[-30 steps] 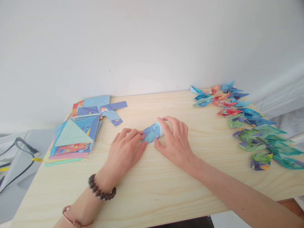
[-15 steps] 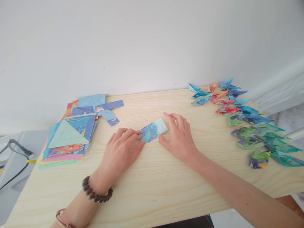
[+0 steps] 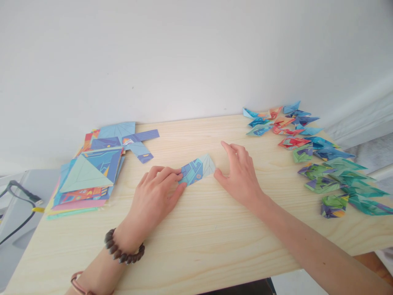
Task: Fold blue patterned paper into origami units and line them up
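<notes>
A small folded sheet of origami paper (image 3: 194,169), patterned in blue with a pale creased tip at its right end, lies on the wooden table. My left hand (image 3: 158,190) grips its left end between thumb and fingers, hiding that edge. At the paper's right tip is my right hand (image 3: 241,174), thumb and forefinger spread apart; the thumb is close to the tip, and whether it touches I cannot tell. Nothing sits between the right hand's fingers.
On the left stands a stack of coloured paper sheets (image 3: 87,172), with blue cut pieces (image 3: 138,141) behind it. Several folded paper shapes (image 3: 322,172) in red, blue and green cover the table's right side. A black cable (image 3: 23,192) lies beyond the left edge; a wall rises behind.
My right hand has drawn back to the right from the paper, its fingers opening and uncovering the pale tip. The left hand keeps its hold. The whole view has shifted slightly.
</notes>
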`<state>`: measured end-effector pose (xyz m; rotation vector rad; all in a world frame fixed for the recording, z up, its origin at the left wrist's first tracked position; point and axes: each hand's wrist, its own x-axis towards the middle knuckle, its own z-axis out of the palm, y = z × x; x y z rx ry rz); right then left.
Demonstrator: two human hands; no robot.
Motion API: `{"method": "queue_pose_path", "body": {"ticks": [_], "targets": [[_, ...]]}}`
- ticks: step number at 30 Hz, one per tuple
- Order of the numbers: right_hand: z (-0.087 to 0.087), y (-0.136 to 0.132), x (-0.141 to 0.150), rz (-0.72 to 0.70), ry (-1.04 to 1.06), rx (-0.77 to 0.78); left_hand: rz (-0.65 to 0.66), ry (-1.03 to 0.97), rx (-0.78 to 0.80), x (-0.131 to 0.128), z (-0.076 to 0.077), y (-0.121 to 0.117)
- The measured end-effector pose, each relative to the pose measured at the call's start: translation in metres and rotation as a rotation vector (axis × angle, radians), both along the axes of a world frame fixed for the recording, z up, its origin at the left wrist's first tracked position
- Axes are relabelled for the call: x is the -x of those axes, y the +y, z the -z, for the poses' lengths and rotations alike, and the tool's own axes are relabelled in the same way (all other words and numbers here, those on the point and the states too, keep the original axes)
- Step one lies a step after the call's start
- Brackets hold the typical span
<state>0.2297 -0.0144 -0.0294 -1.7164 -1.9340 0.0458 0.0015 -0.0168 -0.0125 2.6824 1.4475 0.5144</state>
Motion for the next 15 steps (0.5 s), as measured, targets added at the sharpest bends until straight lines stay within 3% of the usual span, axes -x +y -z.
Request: {"method": "queue_pose_path", "body": {"ticks": [8,15], "targets": [[0.002,0.006,-0.008,-0.018,0.043,0.003,-0.009,0.056,0.028,-0.003,0.000,-0.003],[0.003,0.007,0.008,-0.178,-0.004,0.027,-0.070,0.056,0.046,-0.012,0.004,-0.001]]}}
